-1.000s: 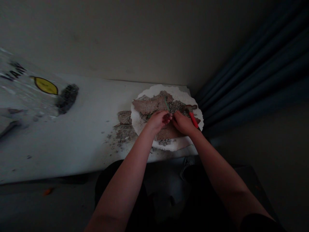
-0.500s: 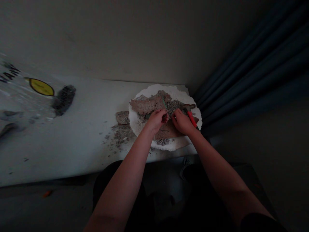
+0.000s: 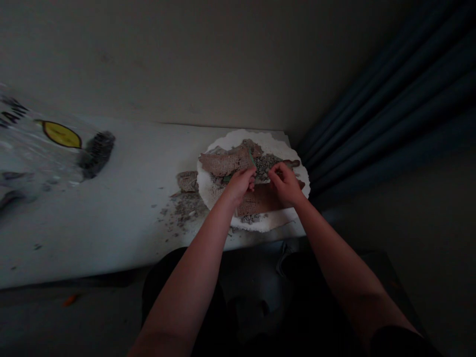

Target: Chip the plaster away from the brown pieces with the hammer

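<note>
My left hand [image 3: 241, 185] is closed, thumb pressed on curled fingers, beside the green edge of a brown, dotted, board-like piece [image 3: 226, 162]. Whatever it grips is too small and dark to name. My right hand [image 3: 285, 185] is closed in a pinch over a heap of grey crumbs [image 3: 266, 163], and I cannot make out what sits between its fingertips. Below both hands lies a second brown board-like piece [image 3: 256, 199]. All this rests on a white sheet with a ragged round edge [image 3: 267, 225].
Grey crumbs [image 3: 186, 208] and a dotted brown fragment [image 3: 187, 181] lie left of the sheet on the pale table [image 3: 122, 223]. Farther left is a clear plastic bag [image 3: 33, 144] with a yellow print. A dark curtain [image 3: 372, 114] hangs at right.
My right hand has shifted slightly right and up, away from the left. It now covers the red-handled tool that showed beside it. My left hand has barely moved.
</note>
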The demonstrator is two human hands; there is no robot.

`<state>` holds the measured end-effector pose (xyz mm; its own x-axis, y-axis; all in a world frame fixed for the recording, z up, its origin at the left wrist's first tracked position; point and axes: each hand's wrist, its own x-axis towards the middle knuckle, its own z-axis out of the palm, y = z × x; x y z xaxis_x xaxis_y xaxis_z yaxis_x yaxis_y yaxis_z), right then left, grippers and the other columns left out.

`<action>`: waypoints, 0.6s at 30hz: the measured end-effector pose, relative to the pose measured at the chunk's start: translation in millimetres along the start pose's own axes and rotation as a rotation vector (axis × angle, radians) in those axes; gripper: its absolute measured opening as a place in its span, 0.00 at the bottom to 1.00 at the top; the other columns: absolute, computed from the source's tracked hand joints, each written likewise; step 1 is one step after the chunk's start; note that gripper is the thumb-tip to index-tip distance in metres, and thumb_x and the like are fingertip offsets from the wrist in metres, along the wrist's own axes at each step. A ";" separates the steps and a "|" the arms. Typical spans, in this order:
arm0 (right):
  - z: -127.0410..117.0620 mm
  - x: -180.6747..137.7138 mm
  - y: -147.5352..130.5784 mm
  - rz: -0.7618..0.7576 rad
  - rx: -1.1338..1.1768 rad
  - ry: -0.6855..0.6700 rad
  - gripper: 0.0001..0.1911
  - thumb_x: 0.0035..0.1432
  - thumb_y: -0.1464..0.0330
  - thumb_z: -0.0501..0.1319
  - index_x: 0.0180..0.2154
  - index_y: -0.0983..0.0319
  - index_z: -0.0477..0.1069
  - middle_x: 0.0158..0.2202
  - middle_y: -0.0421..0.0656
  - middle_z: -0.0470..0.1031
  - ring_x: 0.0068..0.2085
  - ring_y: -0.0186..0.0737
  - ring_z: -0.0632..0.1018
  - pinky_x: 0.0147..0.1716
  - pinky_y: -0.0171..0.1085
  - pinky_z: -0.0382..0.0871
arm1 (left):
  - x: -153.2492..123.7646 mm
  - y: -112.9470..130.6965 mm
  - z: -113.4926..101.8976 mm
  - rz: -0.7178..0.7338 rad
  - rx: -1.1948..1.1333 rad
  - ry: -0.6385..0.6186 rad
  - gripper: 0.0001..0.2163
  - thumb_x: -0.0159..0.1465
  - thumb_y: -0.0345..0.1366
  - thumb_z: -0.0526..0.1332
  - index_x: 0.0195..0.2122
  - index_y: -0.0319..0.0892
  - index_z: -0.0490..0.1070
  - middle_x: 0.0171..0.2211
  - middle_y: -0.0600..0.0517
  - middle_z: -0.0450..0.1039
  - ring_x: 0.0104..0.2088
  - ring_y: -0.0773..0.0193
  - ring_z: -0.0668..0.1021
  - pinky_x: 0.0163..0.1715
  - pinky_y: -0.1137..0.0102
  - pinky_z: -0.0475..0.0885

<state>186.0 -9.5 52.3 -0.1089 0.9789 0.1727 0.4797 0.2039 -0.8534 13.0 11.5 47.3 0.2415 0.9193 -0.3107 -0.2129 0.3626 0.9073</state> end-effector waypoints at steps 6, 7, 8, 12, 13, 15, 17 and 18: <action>1.6 2.2 -10.1 0.064 0.345 -0.100 0.18 0.59 0.51 0.65 0.32 0.57 0.64 0.25 0.34 0.65 0.23 0.31 0.66 0.23 0.33 0.59 | -1.5 2.4 -6.9 0.288 0.495 -0.127 0.08 0.63 0.39 0.63 0.33 0.41 0.77 0.27 0.53 0.73 0.31 0.64 0.73 0.33 0.71 0.64; 2.4 2.2 -11.8 0.080 0.366 -0.091 0.19 0.57 0.50 0.66 0.32 0.57 0.64 0.25 0.34 0.65 0.22 0.31 0.66 0.22 0.33 0.59 | -2.0 3.6 -8.2 0.311 0.512 -0.148 0.09 0.63 0.40 0.63 0.34 0.41 0.78 0.28 0.53 0.74 0.31 0.63 0.73 0.33 0.71 0.64; 3.1 2.1 -13.3 0.098 0.385 -0.080 0.20 0.56 0.49 0.67 0.31 0.57 0.64 0.25 0.34 0.65 0.22 0.31 0.65 0.22 0.33 0.59 | -2.8 4.9 -9.2 0.323 0.526 -0.165 0.09 0.63 0.41 0.63 0.35 0.41 0.78 0.28 0.53 0.74 0.31 0.63 0.72 0.33 0.71 0.63; 4.0 2.1 -17.3 0.161 0.408 -0.060 0.22 0.52 0.48 0.68 0.31 0.57 0.64 0.26 0.35 0.66 0.23 0.31 0.65 0.21 0.33 0.58 | -7.7 11.6 -9.8 0.363 0.572 -0.214 0.09 0.59 0.42 0.68 0.29 0.42 0.76 0.23 0.55 0.68 0.27 0.65 0.68 0.30 0.70 0.61; 3.3 2.3 -17.4 0.171 0.403 -0.060 0.22 0.52 0.48 0.68 0.32 0.57 0.65 0.27 0.35 0.67 0.23 0.31 0.65 0.21 0.32 0.58 | -9.1 13.0 -9.8 0.378 0.584 -0.227 0.09 0.59 0.41 0.68 0.27 0.42 0.75 0.22 0.55 0.67 0.26 0.65 0.67 0.30 0.70 0.60; 1.0 3.3 -16.4 0.186 0.400 -0.026 0.21 0.54 0.47 0.67 0.33 0.57 0.67 0.27 0.35 0.66 0.23 0.31 0.65 0.20 0.32 0.58 | -11.6 14.2 -10.5 0.406 0.635 -0.256 0.10 0.62 0.41 0.66 0.25 0.44 0.73 0.22 0.54 0.66 0.26 0.64 0.68 0.31 0.70 0.61; -1.7 4.5 -13.4 0.198 0.397 0.043 0.20 0.55 0.47 0.65 0.34 0.56 0.68 0.26 0.35 0.64 0.22 0.31 0.64 0.20 0.32 0.57 | -13.8 12.2 -13.0 0.430 0.724 -0.246 0.11 0.64 0.40 0.64 0.24 0.45 0.71 0.23 0.53 0.67 0.27 0.62 0.69 0.33 0.69 0.63; -2.6 5.1 -11.3 0.202 0.387 0.070 0.20 0.56 0.47 0.64 0.33 0.56 0.68 0.25 0.35 0.64 0.22 0.31 0.64 0.20 0.33 0.56 | -14.7 9.9 -14.7 0.433 0.765 -0.223 0.11 0.63 0.40 0.64 0.24 0.45 0.70 0.24 0.52 0.67 0.29 0.61 0.71 0.35 0.68 0.64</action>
<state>182.3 -6.8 64.1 0.0195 0.9998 0.0050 0.1227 0.0026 -0.9924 -6.6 3.9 56.7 0.4812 0.8719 0.0909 0.3404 -0.2814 0.8972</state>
